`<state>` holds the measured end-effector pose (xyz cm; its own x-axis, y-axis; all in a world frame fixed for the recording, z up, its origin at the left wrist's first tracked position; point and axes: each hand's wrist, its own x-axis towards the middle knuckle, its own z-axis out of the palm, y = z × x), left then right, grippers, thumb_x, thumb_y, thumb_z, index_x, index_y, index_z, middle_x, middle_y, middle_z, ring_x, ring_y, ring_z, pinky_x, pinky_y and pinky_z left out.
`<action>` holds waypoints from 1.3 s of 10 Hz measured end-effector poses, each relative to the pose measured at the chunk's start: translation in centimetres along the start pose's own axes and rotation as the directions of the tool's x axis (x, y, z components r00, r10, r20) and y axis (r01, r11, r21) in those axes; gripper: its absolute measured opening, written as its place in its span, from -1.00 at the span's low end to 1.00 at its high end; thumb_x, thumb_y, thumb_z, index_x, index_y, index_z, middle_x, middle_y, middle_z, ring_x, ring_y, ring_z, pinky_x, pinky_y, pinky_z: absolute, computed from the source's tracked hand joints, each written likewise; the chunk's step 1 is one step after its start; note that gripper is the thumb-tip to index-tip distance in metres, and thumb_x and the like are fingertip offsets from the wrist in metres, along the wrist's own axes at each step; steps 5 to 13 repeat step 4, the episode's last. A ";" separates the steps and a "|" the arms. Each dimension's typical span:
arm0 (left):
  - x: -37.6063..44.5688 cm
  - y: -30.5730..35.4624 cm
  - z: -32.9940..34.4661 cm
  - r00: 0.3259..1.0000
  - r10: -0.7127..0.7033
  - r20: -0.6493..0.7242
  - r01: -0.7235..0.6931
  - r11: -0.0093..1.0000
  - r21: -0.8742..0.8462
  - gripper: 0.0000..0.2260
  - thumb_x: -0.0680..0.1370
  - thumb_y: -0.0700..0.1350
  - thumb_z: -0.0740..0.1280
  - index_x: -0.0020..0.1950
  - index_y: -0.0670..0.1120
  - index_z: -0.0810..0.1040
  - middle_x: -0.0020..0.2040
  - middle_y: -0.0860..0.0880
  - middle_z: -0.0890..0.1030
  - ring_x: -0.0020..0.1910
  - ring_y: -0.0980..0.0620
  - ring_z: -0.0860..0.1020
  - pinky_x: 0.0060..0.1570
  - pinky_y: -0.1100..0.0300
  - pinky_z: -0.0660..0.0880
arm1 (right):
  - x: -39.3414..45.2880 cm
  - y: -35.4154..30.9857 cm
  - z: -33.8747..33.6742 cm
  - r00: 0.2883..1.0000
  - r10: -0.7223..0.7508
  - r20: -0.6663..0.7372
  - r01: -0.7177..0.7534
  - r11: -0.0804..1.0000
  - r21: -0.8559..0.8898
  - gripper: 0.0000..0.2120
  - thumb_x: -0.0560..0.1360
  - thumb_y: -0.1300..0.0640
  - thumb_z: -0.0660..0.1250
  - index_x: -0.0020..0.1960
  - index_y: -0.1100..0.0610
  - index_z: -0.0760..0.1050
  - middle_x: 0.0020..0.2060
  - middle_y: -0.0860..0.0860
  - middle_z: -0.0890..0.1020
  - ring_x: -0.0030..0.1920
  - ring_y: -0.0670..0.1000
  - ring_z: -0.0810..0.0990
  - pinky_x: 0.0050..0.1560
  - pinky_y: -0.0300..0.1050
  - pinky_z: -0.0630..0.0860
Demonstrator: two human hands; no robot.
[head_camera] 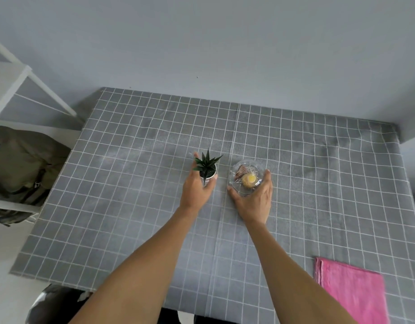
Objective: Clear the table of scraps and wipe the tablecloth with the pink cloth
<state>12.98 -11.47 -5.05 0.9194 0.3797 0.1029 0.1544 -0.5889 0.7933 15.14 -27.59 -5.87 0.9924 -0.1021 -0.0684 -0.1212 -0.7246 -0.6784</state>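
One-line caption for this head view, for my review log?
Left hand grips a potted plant, right hand holds a glass dish on the checked tablecloth; pink cloth lies folded, untouched.

Two bare forearms come in from the near edge of the picture, with no sleeves, cuffs or gloves on any part that shows. The left hand (195, 191) and the right hand (254, 202) are bare as well: no rings, no watch, no bracelet or strap at either wrist. The wrists are slim and widen steadily into fuller forearms toward the near edge. On the right hand the knuckles and tendons stand out along its back. The fingers (268, 175) have short nails with no polish that can be made out. Below the forearms, along the near edge, dark clothing shows; its cut cannot be told.
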 end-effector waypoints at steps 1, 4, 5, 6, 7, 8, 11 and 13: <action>0.1 -0.3 -0.1 1.000 0.016 0.009 -0.016 1.000 0.014 -0.26 0.49 -0.06 0.42 0.53 -0.22 0.10 0.28 -0.14 0.55 0.20 -0.10 0.55 0.14 0.15 0.48 | 0.0 0.0 0.0 1.000 -0.006 0.000 0.006 1.000 0.010 0.11 0.24 -0.25 0.52 0.53 0.10 -0.05 0.49 0.05 0.19 0.49 0.07 0.14 0.46 0.02 0.21; -0.1 0.2 -1.6 0.995 -0.049 0.084 0.046 0.998 0.037 -0.29 0.45 -0.03 0.46 0.48 -0.25 0.22 0.14 -0.11 0.60 0.11 -0.11 0.57 -0.02 0.25 0.41 | -0.2 -0.6 -0.8 0.996 0.042 0.079 -0.044 0.999 0.015 0.26 0.21 -0.28 0.52 0.55 0.13 -0.24 0.55 0.08 0.03 0.53 0.11 0.03 0.49 0.06 0.12; -0.1 0.2 -1.6 0.995 -0.049 0.084 0.046 0.998 0.037 -0.29 0.45 -0.03 0.46 0.48 -0.25 0.22 0.14 -0.11 0.60 0.11 -0.11 0.57 -0.02 0.25 0.41 | -0.2 -0.6 -0.8 0.996 0.042 0.079 -0.044 0.999 0.015 0.26 0.21 -0.28 0.52 0.55 0.13 -0.24 0.55 0.08 0.03 0.53 0.11 0.03 0.49 0.06 0.12; -0.1 0.2 -1.6 0.995 -0.049 0.084 0.046 0.998 0.037 -0.29 0.45 -0.03 0.46 0.48 -0.25 0.22 0.14 -0.11 0.60 0.11 -0.11 0.57 -0.02 0.25 0.41 | -0.2 -0.6 -0.8 0.996 0.042 0.079 -0.044 0.999 0.015 0.26 0.21 -0.28 0.52 0.55 0.13 -0.24 0.55 0.08 0.03 0.53 0.11 0.03 0.49 0.06 0.12; -0.1 0.2 -1.6 0.995 -0.049 0.084 0.046 0.998 0.037 -0.29 0.45 -0.03 0.46 0.48 -0.25 0.22 0.14 -0.11 0.60 0.11 -0.11 0.57 -0.02 0.25 0.41 | -0.2 -0.6 -0.8 0.996 0.042 0.079 -0.044 0.999 0.015 0.26 0.21 -0.28 0.52 0.55 0.13 -0.24 0.55 0.08 0.03 0.53 0.11 0.03 0.49 0.06 0.12; -0.1 0.2 -1.6 0.995 -0.049 0.084 0.046 0.998 0.037 -0.29 0.45 -0.03 0.46 0.48 -0.25 0.22 0.14 -0.11 0.60 0.11 -0.11 0.57 -0.02 0.25 0.41 | -0.2 -0.6 -0.8 0.996 0.042 0.079 -0.044 0.999 0.015 0.26 0.21 -0.28 0.52 0.55 0.13 -0.24 0.55 0.08 0.03 0.53 0.11 0.03 0.49 0.06 0.12; -0.1 0.2 -1.6 0.995 -0.049 0.084 0.046 0.998 0.037 -0.29 0.45 -0.03 0.46 0.48 -0.25 0.22 0.14 -0.11 0.60 0.11 -0.11 0.57 -0.02 0.25 0.41 | -0.2 -0.6 -0.8 0.996 0.042 0.079 -0.044 0.999 0.015 0.26 0.21 -0.28 0.52 0.55 0.13 -0.24 0.55 0.08 0.03 0.53 0.11 0.03 0.49 0.06 0.12; -0.1 0.2 -1.6 0.995 -0.049 0.084 0.046 0.998 0.037 -0.29 0.45 -0.03 0.46 0.48 -0.25 0.22 0.14 -0.11 0.60 0.11 -0.11 0.57 -0.02 0.25 0.41 | -0.2 -0.6 -0.8 0.996 0.042 0.079 -0.044 0.999 0.015 0.26 0.21 -0.28 0.52 0.55 0.13 -0.24 0.55 0.08 0.03 0.53 0.11 0.03 0.49 0.06 0.12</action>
